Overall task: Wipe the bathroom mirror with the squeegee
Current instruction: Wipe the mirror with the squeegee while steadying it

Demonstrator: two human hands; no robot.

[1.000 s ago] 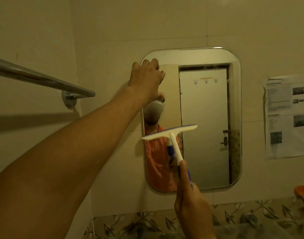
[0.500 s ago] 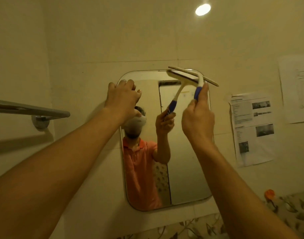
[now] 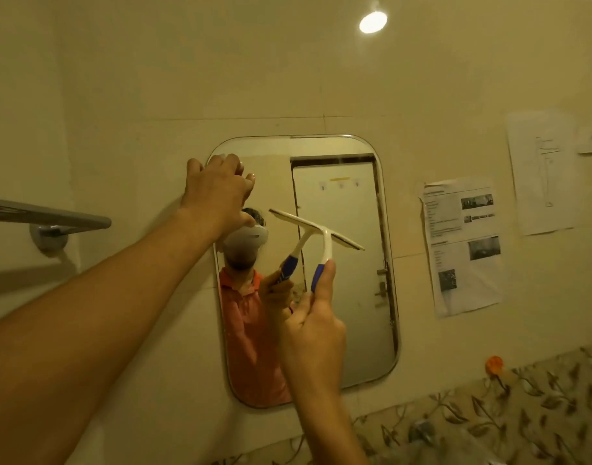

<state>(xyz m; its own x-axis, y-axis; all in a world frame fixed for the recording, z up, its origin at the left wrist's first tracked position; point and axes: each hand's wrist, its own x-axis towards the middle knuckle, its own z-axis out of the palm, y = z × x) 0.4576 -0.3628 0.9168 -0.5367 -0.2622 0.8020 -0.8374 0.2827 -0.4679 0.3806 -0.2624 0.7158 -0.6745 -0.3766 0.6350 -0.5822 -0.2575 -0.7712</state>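
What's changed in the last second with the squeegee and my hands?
The squeegee went up to the top of the mirror, then came down to mid-glass. The right hand keeps gripping its handle; the left hand stays at the top-left corner.

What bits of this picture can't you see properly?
In the head view:
Left hand: its own back hides whether the fingertips grip the mirror edge.
Squeegee: handle's lower end hidden inside the right hand.
Papers on the wall: print too small to read.
Towel rail: cut off by the left edge.
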